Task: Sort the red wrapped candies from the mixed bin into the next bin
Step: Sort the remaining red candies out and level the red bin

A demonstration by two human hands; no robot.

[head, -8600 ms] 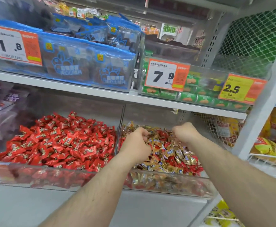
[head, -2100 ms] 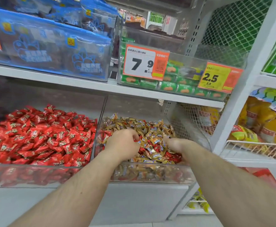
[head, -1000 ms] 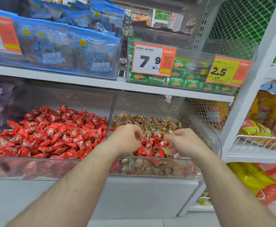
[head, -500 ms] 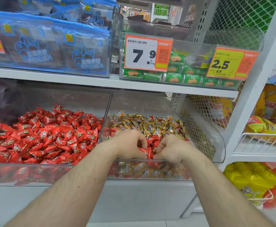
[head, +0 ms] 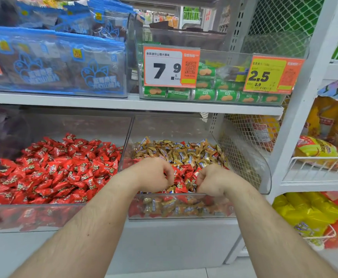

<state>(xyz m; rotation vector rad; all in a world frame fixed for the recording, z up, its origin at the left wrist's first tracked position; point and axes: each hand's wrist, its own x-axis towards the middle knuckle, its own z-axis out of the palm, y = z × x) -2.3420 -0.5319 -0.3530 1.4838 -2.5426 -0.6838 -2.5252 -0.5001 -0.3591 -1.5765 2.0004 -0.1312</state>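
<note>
The sorting looks partly done, as far as can be judged: the clear plastic bin on the left (head: pixel 43 217) holds a full heap of red wrapped candies (head: pixel 59 171), while the clear plastic mixed bin on the right (head: pixel 250 167) still carries a cluster of red wrapped pieces (head: pixel 184 175) at its near edge, with gold and brown wrapped candies (head: pixel 180 151) banked up toward the far wall; a few red ones also show through the front wall lower down, so more picking is left. Both hands work in that near cluster. The left hand (head: pixel 154 173) has its fingers curled down into the red pieces and seems to be gathering them, and the right hand (head: pixel 212 181) is curled likewise just beside it; how many candies either one actually holds cannot be told, since the fingertips are buried. Nothing is in transit toward the left bin at this moment. The 2 bins sit side by side, touching, on a white metal lower shelf (head: pixel 174 241). The white shelf above (head: pixel 124 103) bears blue printed snack bags (head: pixel 53 63) and a clear tray of green biscuit rolls (head: pixel 204 93) with orange price tags reading 7.9 (head: pixel 170 67) and 2.5 (head: pixel 272 73). To the right, white wire baskets (head: pixel 320 167) hold yellow packets (head: pixel 316 149) behind a white upright post.
</note>
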